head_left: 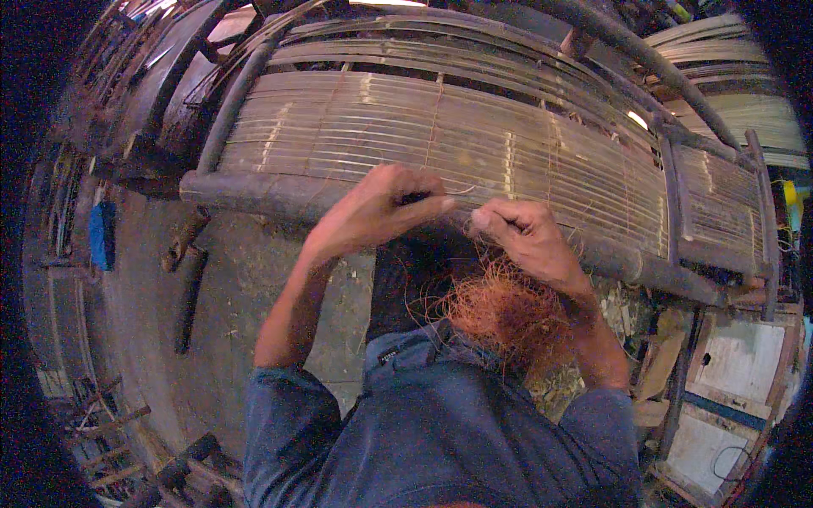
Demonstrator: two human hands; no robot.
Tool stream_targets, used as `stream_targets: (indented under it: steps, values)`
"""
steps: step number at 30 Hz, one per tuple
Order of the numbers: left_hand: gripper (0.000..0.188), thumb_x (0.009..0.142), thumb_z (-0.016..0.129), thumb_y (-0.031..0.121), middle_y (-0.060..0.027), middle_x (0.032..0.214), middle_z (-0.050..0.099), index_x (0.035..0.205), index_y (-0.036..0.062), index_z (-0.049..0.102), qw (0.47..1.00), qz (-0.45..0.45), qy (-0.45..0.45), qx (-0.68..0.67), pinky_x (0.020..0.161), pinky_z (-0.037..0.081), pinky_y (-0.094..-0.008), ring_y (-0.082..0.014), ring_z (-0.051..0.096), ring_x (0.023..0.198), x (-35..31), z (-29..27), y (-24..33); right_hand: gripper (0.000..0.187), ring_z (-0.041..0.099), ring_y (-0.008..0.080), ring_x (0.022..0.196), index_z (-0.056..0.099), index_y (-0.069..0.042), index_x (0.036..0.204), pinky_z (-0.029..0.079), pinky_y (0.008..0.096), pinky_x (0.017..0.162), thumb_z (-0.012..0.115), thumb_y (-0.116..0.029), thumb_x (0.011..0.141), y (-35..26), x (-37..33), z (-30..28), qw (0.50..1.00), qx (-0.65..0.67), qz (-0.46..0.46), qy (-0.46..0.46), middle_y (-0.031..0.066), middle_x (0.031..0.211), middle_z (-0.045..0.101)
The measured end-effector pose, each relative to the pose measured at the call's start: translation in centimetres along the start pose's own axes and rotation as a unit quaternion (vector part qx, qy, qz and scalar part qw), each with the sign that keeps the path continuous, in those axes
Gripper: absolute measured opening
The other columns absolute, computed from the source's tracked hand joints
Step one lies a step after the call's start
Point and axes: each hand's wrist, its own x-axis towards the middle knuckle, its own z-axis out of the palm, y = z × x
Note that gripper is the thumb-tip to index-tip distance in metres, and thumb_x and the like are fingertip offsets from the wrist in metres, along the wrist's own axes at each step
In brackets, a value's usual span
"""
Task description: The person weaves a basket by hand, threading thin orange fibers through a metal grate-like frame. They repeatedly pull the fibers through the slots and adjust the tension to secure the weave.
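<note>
A panel of thin pale slats, crossed by thin brownish cords, lies across a dark pole frame in front of me. My left hand is at the panel's near edge, above the front pole. Its fingers are curled toward the thumb, and their tips are hard to make out. Just right of it, my right hand is closed in a pinch, with fine fibre strands at its fingertips. Below, a loose tangle of orange-brown fibres rests against my front, near my right forearm.
More long slats are stacked at the far right. A white-panelled wooden piece stands at the lower right. Wooden poles lie at the lower left, and a blue object hangs at the left.
</note>
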Motion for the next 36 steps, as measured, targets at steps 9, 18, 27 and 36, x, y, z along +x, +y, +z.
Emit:
stream_targets:
  steps: [9,18,27,36]
  values:
    - [0.032,0.091,0.06,0.027,0.002,0.066,0.051,0.074,0.0005,0.059,0.985,-0.095,0.064,-0.127,0.058,0.037,-0.0267,-0.0079,0.045,0.066,-5.9,-0.7,-5.3,0.033,0.054,0.0101,0.077,0.062,0.0,0.08,0.044,0.0276,0.073,0.053,-0.028,0.096,5.7,-3.9,-1.3,0.996,-0.003,0.073,0.046,0.0013,0.076,0.061]
    - [0.029,0.084,0.064,0.028,-0.0001,0.066,0.054,0.071,0.0025,0.058,0.905,-0.216,0.298,-0.215,0.06,0.038,-0.0267,-0.0112,0.046,0.062,-8.5,0.1,-6.5,0.032,0.057,0.0107,0.081,0.065,-0.001,0.085,0.046,0.0285,0.079,0.053,-0.028,0.096,8.5,-9.3,-4.7,0.989,0.023,0.112,0.096,0.0031,0.081,0.064]
    - [0.026,0.086,0.063,0.024,-0.0087,0.077,0.059,0.072,0.0046,0.055,0.833,-0.041,0.183,-0.521,0.063,0.04,-0.0288,-0.0156,0.051,0.069,-4.8,2.9,-9.5,0.049,0.047,0.0225,0.122,0.038,-0.008,0.14,0.042,0.0351,0.097,0.045,-0.025,0.095,6.3,-17.6,-24.9,0.797,-0.451,0.15,0.374,0.0123,0.139,0.044]
    - [0.022,0.09,0.058,0.017,-0.0129,0.094,0.062,0.087,-0.0043,0.063,0.887,0.003,0.162,-0.432,0.082,0.042,-0.0336,-0.0203,0.056,0.088,-4.2,4.7,-4.9,0.032,0.053,0.0178,0.093,0.056,-0.005,0.105,0.044,0.0326,0.08,0.058,-0.027,0.081,-3.8,-25.8,-49.4,0.696,-0.371,0.21,0.577,0.0071,0.103,0.056]
